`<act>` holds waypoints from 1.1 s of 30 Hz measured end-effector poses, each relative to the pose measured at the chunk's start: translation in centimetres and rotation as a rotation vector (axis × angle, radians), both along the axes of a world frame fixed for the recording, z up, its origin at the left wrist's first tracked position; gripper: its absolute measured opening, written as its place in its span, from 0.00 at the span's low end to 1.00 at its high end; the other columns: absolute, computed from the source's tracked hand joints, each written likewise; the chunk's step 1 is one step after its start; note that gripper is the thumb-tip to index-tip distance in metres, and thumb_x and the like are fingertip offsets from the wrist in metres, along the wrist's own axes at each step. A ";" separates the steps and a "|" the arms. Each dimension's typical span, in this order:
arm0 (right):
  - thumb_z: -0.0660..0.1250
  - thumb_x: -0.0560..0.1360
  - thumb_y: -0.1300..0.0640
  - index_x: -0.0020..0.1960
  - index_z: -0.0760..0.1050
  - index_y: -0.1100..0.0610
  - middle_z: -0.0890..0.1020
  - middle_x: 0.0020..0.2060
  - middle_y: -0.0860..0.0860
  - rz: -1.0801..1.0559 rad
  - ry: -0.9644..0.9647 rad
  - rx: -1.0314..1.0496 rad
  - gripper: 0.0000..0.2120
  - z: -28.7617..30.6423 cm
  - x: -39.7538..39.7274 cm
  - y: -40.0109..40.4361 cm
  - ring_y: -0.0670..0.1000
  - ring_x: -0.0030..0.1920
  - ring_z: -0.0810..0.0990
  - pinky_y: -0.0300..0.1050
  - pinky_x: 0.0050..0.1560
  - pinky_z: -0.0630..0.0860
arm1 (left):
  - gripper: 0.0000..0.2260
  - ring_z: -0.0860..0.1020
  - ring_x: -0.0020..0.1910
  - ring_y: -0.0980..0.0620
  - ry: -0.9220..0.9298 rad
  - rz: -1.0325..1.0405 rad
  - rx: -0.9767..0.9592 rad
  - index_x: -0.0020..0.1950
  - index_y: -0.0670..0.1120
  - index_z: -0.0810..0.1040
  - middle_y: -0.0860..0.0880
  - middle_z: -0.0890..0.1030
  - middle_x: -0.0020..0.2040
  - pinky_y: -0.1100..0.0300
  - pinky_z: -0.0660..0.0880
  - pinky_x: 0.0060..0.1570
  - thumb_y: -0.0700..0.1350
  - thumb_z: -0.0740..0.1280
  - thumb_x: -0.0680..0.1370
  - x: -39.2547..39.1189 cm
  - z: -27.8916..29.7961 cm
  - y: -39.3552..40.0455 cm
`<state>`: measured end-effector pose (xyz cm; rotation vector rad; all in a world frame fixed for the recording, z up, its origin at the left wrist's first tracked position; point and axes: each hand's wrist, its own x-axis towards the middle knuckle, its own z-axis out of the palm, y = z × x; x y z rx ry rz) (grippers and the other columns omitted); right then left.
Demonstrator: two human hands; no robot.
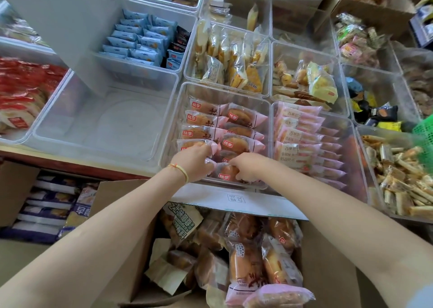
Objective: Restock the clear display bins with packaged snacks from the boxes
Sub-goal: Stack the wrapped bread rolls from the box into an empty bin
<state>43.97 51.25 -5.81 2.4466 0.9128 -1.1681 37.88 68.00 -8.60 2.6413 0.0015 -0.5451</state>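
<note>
Nearest: open box (328, 268) on the floor, well stocked with wrapped buns (244, 260) in pink-and-clear packs. A second box (14, 190) to its left holds blue-and-white packs.

Both hands are in the front bin (174, 129) at its near wall. Left hand (193, 161): fingers curled down onto the pink end of a pack in the left row; whether it pinches or only presses, I cannot tell. Right hand (248, 167): fingers curled round the front bun (226, 173), gripping its right edge. Judged step: seating the last bun in the right row.

Risks, as I judge them:
- Bin looks close to full; forcing the front bun against the wall could squash it or buckle the row behind.
- Thin film wrappers; a hard pinch may crease or split a seal.
- Slippery packs lie overlapped; pushing one could ride it up over its neighbour and spoil the rows.
- Forearms hang over the open box flap (234, 201); a dropped pack would likely fall back into the box, no harm.

Surface: a counter with a red front edge (70, 167), covered by clear bins set touching. Left of the working bin, one bin (46, 129) holds no stock. Right, pink packs (302, 139) on edge. Farther: yellow cakes (236, 56), blue packs (138, 38), red bags (23, 89) far left, mixed sweets (356, 42) far right. A green basket (425, 134) shows at the right edge.
</note>
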 end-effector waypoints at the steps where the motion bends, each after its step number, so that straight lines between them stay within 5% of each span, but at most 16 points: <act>1: 0.65 0.79 0.55 0.65 0.76 0.55 0.82 0.56 0.53 -0.024 0.021 0.000 0.15 -0.2 0.3 0.0 0.56 0.54 0.80 0.49 0.51 0.78 | 0.16 0.74 0.58 0.47 -0.044 -0.049 -0.047 0.67 0.51 0.72 0.51 0.74 0.60 0.52 0.75 0.52 0.51 0.62 0.79 0.2 0.3 -0.7; 4: 0.64 0.78 0.51 0.55 0.80 0.56 0.83 0.50 0.54 -0.234 0.112 0.029 0.12 0.3 2.3 -0.7 0.54 0.46 0.81 0.50 0.49 0.81 | 0.20 0.71 0.65 0.45 -0.044 -0.272 -0.015 0.73 0.55 0.68 0.48 0.74 0.67 0.47 0.72 0.61 0.56 0.59 0.81 1.1 0.8 -3.4; 8: 0.63 0.77 0.64 0.57 0.78 0.60 0.80 0.49 0.56 -0.341 -0.188 0.061 0.11 0.1 3.9 -2.3 0.55 0.43 0.80 0.45 0.38 0.76 | 0.19 0.75 0.62 0.42 -0.044 -0.363 0.106 0.73 0.52 0.66 0.45 0.76 0.66 0.51 0.73 0.54 0.52 0.53 0.83 1.7 -0.5 -5.8; 18: 0.69 0.77 0.59 0.70 0.71 0.53 0.73 0.68 0.50 0.003 -0.209 -0.321 0.21 -0.7 3.4 -1.6 0.57 0.68 0.73 0.49 0.50 0.71 | 0.18 0.78 0.57 0.41 -0.002 -0.453 0.169 0.73 0.51 0.68 0.44 0.77 0.63 0.48 0.77 0.52 0.49 0.54 0.84 1.5 -1.6 -5.8; 26: 0.67 0.77 0.62 0.62 0.77 0.55 0.75 0.44 0.50 0.084 -0.321 -0.166 0.14 -0.5 3.8 -1.8 0.55 0.53 0.80 0.46 0.42 0.76 | 0.19 0.77 0.59 0.40 0.010 -0.493 0.200 0.75 0.52 0.66 0.43 0.76 0.64 0.47 0.76 0.54 0.48 0.54 0.84 1.6 -1.3 -6.1; 29: 0.65 0.76 0.64 0.63 0.75 0.53 0.73 0.41 0.48 0.126 -0.390 -0.087 0.17 1.2 4.7 -2.3 0.54 0.44 0.77 0.45 0.34 0.71 | 0.19 0.76 0.61 0.41 0.047 -0.503 0.207 0.76 0.53 0.64 0.45 0.75 0.65 0.47 0.76 0.54 0.49 0.54 0.84 1.8 -1.0 -6.2; 33: 0.63 0.77 0.66 0.59 0.76 0.56 0.74 0.45 0.50 0.104 -0.405 -0.099 0.12 2.0 4.3 -3.6 0.55 0.46 0.80 0.47 0.38 0.73 | 0.17 0.76 0.60 0.41 0.055 -0.506 0.248 0.72 0.51 0.69 0.45 0.75 0.62 0.46 0.77 0.53 0.50 0.55 0.84 2.2 -0.9 -6.5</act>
